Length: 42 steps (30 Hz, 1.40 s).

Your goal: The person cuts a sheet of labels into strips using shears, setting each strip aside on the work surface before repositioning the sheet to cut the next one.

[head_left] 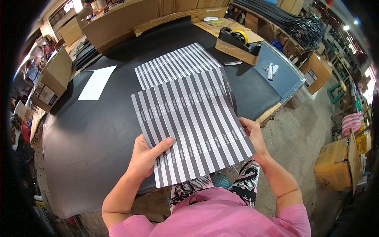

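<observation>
My left hand [145, 156] grips the lower left side of a striped label sheet [193, 126], thumb on top and fingers hidden underneath. The sheet has black and silver-white bands, with the words GENUINE LEATHER printed on it. At its right edge, my right hand [254, 136] holds the same sheet, fingers bent and partly hidden behind it. The sheet is tilted above the near edge of the table. Beyond it, more striped sheet material [169, 65] lies on the black table surface [87, 146], partly covered by the held sheet.
A tape dispenser [241, 55] with a yellow-cored roll stands at the back right. White paper [96, 83] lies at the left. Small pale strips [271, 71] rest on a blue-grey board [282, 73]. Cardboard boxes [337, 166] stand on the floor at right; another box [51, 83] is at left.
</observation>
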### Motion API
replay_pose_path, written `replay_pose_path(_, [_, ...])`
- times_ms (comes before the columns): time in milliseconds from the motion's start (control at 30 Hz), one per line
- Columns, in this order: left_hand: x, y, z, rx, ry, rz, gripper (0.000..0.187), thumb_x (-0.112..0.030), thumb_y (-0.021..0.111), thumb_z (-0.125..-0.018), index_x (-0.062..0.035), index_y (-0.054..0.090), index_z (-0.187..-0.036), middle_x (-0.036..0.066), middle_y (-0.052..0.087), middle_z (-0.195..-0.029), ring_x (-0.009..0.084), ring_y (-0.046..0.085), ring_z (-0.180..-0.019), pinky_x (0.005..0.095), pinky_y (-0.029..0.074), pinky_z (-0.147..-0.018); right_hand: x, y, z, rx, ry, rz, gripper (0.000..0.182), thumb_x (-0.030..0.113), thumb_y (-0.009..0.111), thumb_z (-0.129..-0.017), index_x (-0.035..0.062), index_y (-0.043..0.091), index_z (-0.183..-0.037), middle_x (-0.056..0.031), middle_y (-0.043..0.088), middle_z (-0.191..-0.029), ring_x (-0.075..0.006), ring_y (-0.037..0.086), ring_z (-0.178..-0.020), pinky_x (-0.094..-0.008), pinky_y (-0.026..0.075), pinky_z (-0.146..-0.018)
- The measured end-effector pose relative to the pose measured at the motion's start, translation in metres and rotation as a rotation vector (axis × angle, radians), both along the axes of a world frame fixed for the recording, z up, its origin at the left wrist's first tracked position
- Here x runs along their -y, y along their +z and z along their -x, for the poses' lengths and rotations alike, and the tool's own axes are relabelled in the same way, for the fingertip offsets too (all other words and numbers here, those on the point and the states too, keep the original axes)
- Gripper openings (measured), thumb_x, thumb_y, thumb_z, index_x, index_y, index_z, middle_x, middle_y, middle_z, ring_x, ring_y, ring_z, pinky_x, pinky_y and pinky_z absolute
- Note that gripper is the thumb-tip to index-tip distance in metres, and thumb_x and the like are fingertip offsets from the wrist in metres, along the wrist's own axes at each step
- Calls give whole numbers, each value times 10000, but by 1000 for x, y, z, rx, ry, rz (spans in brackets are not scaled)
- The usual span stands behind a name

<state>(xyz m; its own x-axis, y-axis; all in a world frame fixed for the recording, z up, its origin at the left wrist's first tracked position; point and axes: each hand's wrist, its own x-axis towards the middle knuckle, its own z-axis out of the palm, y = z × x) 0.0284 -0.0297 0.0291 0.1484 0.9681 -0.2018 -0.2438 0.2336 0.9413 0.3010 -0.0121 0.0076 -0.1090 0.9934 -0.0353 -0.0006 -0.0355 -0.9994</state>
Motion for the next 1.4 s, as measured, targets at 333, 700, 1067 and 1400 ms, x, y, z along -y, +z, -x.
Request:
replay_pose_path(333, [-2,0,0,8,4,7,307,-85,676,-808,35,553,-1062,120,645,-950,128,642,-799,262,546,-694,-1,0,1,-14,3,13,311,125,730,-725,-52,595,-942,13,596,-765,-1,506,-643,-154,391,-554])
replay_pose_path(700, [-2,-2,0,18,20,7,317,-93,681,-805,35,553,-1065,123,644,-945,134,645,-791,262,548,-682,-1,4,2,-53,4,38,305,53,722,-731,-69,585,-975,-25,629,-844,-36,575,-718,-179,465,-627])
replay_pose_path(1067, [-2,0,1,5,1,5,320,-100,676,-810,39,547,-1068,131,641,-957,133,645,-800,264,551,-693,-1,2,0,-37,11,44,314,50,719,-733,-77,585,-987,-39,639,-826,-40,581,-688,-175,462,-596])
replay_pose_path(1400, [-2,0,1,3,2,8,340,-103,678,-810,44,535,-1082,136,635,-975,135,642,-813,264,546,-709,-1,0,-2,-37,28,10,314,61,726,-731,-76,589,-977,-30,633,-834,-35,572,-696,-170,453,-594])
